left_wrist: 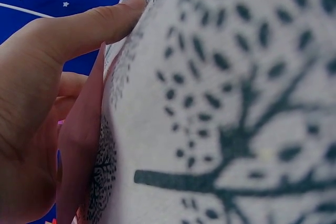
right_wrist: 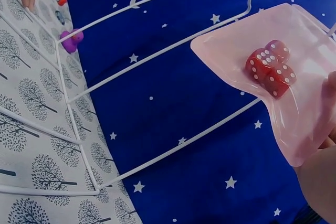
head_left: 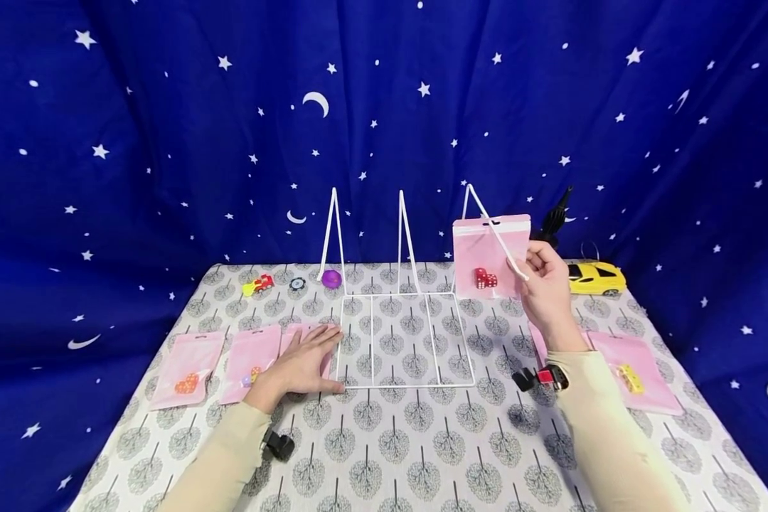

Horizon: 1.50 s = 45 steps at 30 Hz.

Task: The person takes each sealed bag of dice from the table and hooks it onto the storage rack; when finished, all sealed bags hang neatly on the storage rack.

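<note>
My right hand pinched a glossy pink plastic pouch holding three red dice, raised against the rightmost prong of a white wire display rack. The pouch hung at the prong's sloping arm, its hang-hole near the wire; I could not tell whether the hole was threaded on. To do this well, I judged the pouch should be kept flat and square to the prong, gripped at its edge so the dice hung low and did not swing.

My left hand lay flat, fingers straight, pressing a pink pouch on the tree-patterned tablecloth, fingertips touching the rack's base frame, which seemed to steady it.

Open room lay in front of the rack toward me. Two more pink pouches sat left of my left hand, and another with a yellow piece lay right of my right forearm. Behind the rack the table ended close at the starry blue backdrop, with a purple ball, a small toy vehicle and a yellow toy car along that far edge.
</note>
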Each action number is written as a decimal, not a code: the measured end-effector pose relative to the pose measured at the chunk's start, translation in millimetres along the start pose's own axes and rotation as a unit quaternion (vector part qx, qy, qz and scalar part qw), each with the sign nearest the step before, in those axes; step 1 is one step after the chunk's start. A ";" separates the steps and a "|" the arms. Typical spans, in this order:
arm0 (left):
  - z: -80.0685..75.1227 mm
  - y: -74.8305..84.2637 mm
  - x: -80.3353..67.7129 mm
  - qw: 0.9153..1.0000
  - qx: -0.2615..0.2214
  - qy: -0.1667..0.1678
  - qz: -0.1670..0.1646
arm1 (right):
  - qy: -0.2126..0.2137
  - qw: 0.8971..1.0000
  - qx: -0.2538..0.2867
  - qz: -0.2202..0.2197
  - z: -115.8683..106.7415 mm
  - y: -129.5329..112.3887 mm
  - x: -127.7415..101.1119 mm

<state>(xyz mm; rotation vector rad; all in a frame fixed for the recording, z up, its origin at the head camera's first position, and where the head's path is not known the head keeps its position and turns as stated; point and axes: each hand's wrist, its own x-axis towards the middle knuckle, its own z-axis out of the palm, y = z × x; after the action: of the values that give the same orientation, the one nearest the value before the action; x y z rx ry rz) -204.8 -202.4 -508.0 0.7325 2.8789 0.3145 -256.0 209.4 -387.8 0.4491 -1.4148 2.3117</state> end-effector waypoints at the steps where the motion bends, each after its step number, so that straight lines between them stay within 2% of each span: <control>1: 0.1 -0.1 0.3 1.000 -0.002 0.002 0.001 | 0.003 1.000 -0.006 0.001 -0.1 0.3 0.9; 12: 4.6 -1.4 2.4 1.000 -0.005 0.016 0.008 | 0.031 0.997 -0.063 0.021 -4.3 8.2 11.7; 22: 8.6 -0.8 -2.5 1.000 -0.012 0.013 0.005 | 0.017 0.998 -0.051 0.021 -1.1 19.7 21.6; 31: 6.4 -2.4 -2.2 1.000 -0.008 0.014 0.004 | 0.040 0.998 -0.044 0.021 5.2 26.8 33.8; 45: 6.3 -4.3 -0.3 1.000 -0.002 0.011 0.005 | 0.033 0.998 -0.038 0.034 5.9 37.6 47.5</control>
<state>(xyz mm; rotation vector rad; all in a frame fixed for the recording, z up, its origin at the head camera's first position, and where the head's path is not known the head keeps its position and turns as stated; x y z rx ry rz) -205.2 -205.2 -515.1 0.7477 2.8948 0.3306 -315.3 196.2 -392.2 0.3032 -1.5021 2.2948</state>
